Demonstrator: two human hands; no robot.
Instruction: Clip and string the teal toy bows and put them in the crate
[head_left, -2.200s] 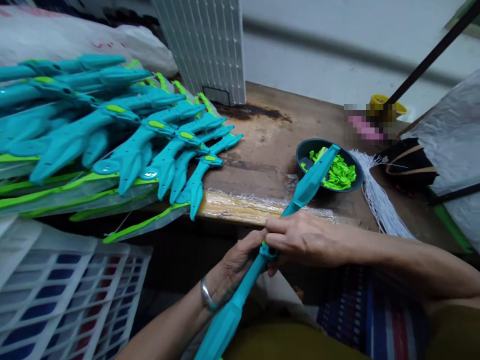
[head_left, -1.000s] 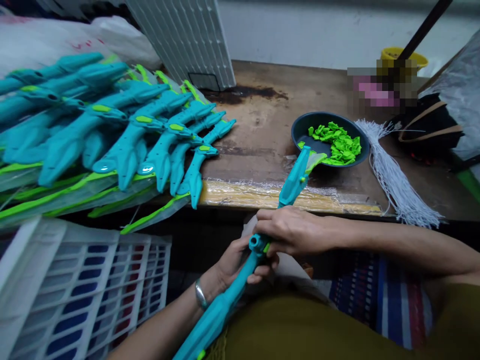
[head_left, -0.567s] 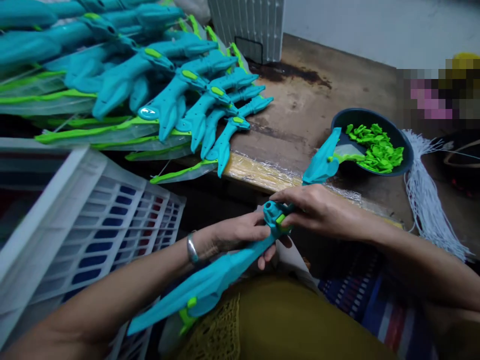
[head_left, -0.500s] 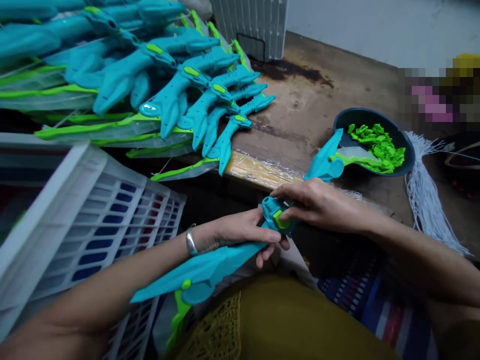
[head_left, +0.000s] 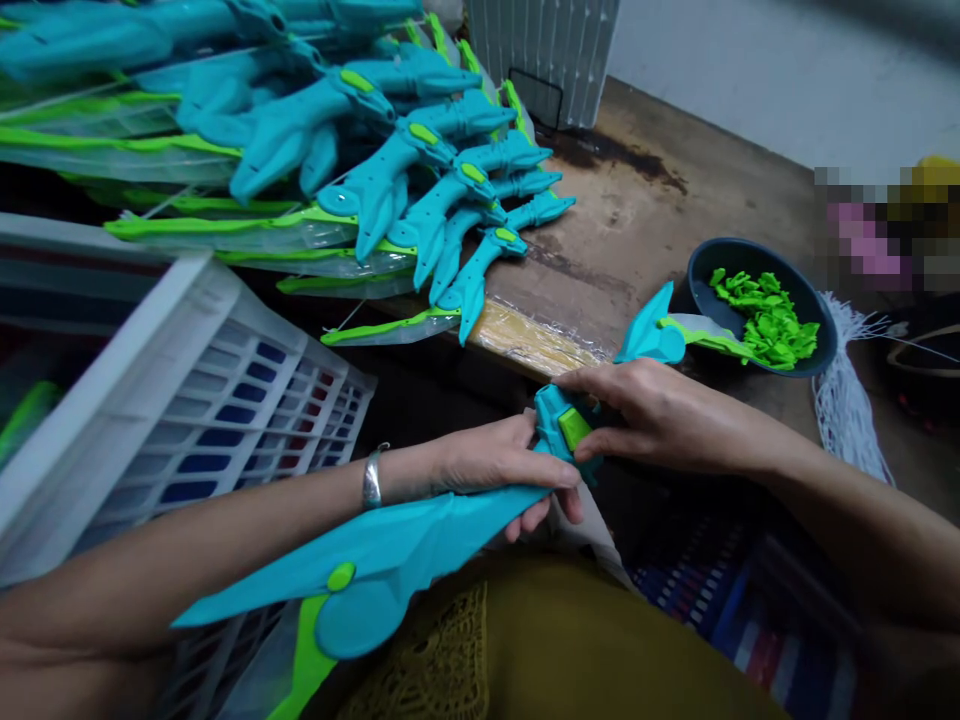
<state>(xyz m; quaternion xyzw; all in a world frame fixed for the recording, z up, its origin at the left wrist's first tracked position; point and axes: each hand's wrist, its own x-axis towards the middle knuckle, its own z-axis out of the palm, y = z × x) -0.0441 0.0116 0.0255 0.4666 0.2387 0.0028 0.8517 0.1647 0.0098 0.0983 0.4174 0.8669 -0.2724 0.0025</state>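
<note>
Left hand (head_left: 499, 468) grip wraps teal toy bow (head_left: 420, 535); right hand (head_left: 651, 415) pinches its green clip (head_left: 574, 428)

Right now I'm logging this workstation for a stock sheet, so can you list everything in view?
toy bow in hand: one, teal with lime trim, across the lap
lime button: one, on the bow's middle grip
finished bows: a stack, too overlapped to count, teal and lime, table's left end
bowl: one, dark, on the table at right
lime parts: a heap, inside the bowl
white strings: one bundle, right of the bowl
white crates: one slatted crate at lower left, another upright at the table's back
table: one, worn brown wood
bracelet: one, silver, left wrist
left hand: holding the bow's limb
right hand: on the bow's middle grip
</note>
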